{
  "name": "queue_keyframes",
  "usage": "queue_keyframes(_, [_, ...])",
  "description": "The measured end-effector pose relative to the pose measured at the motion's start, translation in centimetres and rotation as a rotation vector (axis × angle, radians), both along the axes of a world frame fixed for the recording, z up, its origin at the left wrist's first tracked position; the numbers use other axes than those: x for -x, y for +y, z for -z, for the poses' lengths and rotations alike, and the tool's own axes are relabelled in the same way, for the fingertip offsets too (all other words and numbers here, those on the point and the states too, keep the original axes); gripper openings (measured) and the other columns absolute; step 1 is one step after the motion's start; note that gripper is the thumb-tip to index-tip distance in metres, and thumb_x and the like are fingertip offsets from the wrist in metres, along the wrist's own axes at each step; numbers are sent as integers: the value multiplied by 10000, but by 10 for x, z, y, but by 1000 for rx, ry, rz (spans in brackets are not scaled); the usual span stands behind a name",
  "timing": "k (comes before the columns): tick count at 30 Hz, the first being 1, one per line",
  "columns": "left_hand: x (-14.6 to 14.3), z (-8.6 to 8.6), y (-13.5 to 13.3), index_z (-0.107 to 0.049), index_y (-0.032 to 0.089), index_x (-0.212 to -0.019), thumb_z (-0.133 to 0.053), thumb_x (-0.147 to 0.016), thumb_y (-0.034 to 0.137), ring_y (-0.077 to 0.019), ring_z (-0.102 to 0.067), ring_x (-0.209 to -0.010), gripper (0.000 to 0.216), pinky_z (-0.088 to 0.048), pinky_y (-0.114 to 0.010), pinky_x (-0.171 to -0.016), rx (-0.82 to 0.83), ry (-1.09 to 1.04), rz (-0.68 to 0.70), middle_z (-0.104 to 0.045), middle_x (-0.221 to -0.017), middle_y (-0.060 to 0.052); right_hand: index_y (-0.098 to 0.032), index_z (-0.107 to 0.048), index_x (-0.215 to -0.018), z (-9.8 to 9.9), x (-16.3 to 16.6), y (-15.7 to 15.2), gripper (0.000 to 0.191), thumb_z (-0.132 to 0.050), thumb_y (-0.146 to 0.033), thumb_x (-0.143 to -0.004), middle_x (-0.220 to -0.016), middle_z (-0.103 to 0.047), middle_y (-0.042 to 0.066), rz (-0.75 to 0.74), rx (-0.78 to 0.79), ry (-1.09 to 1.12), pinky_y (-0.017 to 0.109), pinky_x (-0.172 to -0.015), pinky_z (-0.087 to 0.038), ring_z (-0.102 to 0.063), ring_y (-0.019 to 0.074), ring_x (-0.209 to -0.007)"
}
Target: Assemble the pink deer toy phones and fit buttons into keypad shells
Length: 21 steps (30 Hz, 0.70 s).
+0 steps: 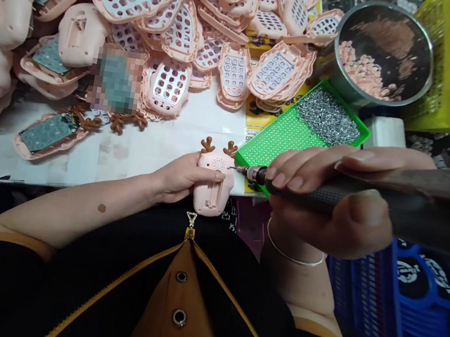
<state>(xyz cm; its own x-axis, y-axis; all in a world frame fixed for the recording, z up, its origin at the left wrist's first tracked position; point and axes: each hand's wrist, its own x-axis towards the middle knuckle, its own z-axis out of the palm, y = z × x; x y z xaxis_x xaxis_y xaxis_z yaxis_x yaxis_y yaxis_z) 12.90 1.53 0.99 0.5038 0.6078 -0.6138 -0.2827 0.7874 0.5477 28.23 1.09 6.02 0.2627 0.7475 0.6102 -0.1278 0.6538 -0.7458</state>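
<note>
1. Driving a screw looked like the step in hand: our right grip (pixel 323 198) was closed round the powered screwdriver (pixel 426 192), bit at the right edge of the pink reindeer toy (pixel 213 195).
2. Our left grip (pixel 183 176) was clamped on the toy, at the front edge of the desk (pixel 133 157).
3. Next move, we judged, called for the bit square to the screw & the toy steady.
4. Containers: green tray (pixel 276 139) w/ loose screws (pixel 327 116); steel bowl (pixel 412 67) w/ small pink pcs (pixel 360 70); yellow basket (pixel 430 81), contents unclear.

the toy (pixel 224 186) is coloured pink with brown antlers (pixel 208 144). the tray (pixel 272 142) is coloured green and dotted. the basket (pixel 430 81) is coloured yellow.
</note>
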Motion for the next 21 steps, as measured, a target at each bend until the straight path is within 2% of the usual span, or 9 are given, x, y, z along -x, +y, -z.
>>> queue_keyframes(3, [0, 1, 1, -715, 96, -931, -824, -648, 117, -178, -679, -802, 304, -506, -339, -831, 10, -8, 11, -738, -866, -69, -299, -682, -841, -5, 1, 0, 88, -697, -385, -844, -524, -462, -70, -13, -26, -15, 290, -365, -422, -454, 130, -393])
queue_keyframes(6, [0, 1, 1, -719, 101, -947, -826, -645, 120, -175, -674, -801, 321, -501, -340, -838, 9, -14, 3, -737, -870, -66, -332, -693, -934, -4, 1, -2, 141, -691, -453, -862, -531, -451, -86, 3, -15, -33, 291, -378, -442, -459, 127, -384])
queue_keyframes(9, [-3, 0, 1, -721, 106, -954, -830, -654, 143, -168, -662, -790, 321, -495, -332, -821, 8, 5, -15, -728, -856, -59, -332, -691, -923, -3, 0, -3, 158, -711, -466, -843, -530, -463, -85, -19, 14, -35, 305, -394, -452, -477, 137, -389])
queue_keyframes(16, [-11, -11, -2, -689, 121, -809, -759, -705, 131, -131, -596, -662, 126, -470, -292, -695, 3, 139, -103, -675, -730, -20, -295, -656, -857, -11, -2, -4, 94, -698, -378, -844, -509, -460, -86, -105, -13, 7, 281, -367, -439, -447, 119, -362])
queue_keyframes(21, [-11, -12, -4, -694, 120, -812, -744, -752, 133, -133, -601, -641, 80, -481, -300, -702, -4, 178, -106, -680, -705, -24, -298, -718, -889, -12, -8, -10, 122, -702, -396, -818, -505, -467, -69, -18, -28, 44, 307, -321, -409, -410, 131, -364])
